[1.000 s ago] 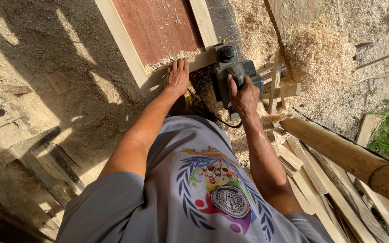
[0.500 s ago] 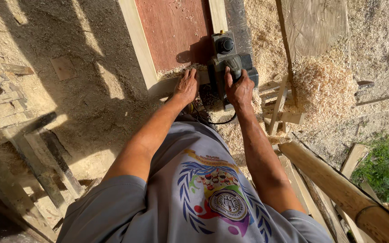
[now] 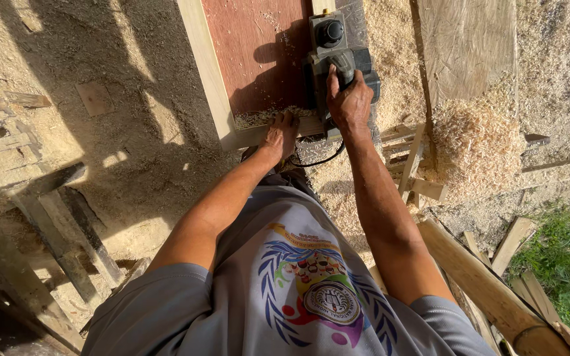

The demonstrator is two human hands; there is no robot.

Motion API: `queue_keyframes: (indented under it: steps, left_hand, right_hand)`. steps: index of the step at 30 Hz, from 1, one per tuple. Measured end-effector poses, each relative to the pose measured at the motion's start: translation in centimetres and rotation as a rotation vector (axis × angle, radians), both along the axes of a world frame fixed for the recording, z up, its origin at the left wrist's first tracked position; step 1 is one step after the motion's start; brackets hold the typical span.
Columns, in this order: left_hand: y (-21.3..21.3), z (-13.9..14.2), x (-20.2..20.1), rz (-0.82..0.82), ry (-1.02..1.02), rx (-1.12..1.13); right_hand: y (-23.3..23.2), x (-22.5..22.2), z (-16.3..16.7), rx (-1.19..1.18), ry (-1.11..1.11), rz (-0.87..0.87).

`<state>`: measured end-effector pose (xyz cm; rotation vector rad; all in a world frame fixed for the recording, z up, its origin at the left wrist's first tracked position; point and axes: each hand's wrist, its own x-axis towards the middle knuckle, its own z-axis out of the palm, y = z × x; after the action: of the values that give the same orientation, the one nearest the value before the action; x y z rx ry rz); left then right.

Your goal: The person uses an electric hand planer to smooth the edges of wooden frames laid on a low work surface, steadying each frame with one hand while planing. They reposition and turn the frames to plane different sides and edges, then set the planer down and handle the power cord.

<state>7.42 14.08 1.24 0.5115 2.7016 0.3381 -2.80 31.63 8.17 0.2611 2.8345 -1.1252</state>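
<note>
Head view: right hand [image 3: 348, 102] grips the planer [image 3: 338, 56], pointing away along the frame [image 3: 206, 66]; left hand [image 3: 280, 132] presses flat.

Shavings pile [image 3: 473, 142] beside planer [image 3: 338, 59]

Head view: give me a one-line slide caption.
Right hand grips an electric planer on a red-brown framed panel; left hand presses its near rail amid wood shavings.

Both arms reach straight forward from the shoulders. The right hand [image 3: 348, 102] is clenched around the planer [image 3: 338, 56] handle, knuckles up. Left of the planer, the left hand [image 3: 280, 132] lies flat, fingers spread.
</note>
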Motion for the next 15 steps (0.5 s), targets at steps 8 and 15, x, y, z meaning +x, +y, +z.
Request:
queue_keyframes:
  steps: [8,15]
  left_hand:
    - [-0.6,0.9,-0.9,0.086,-0.189,0.117]
    - [-1.2,1.0,-2.7,0.094,-0.196,0.144]
  right_hand:
    - [-2.2,-6.1,0.6,-0.009,0.172,0.015]
    - [-4.0,-11.3,1.3,-0.004,0.227,0.019]
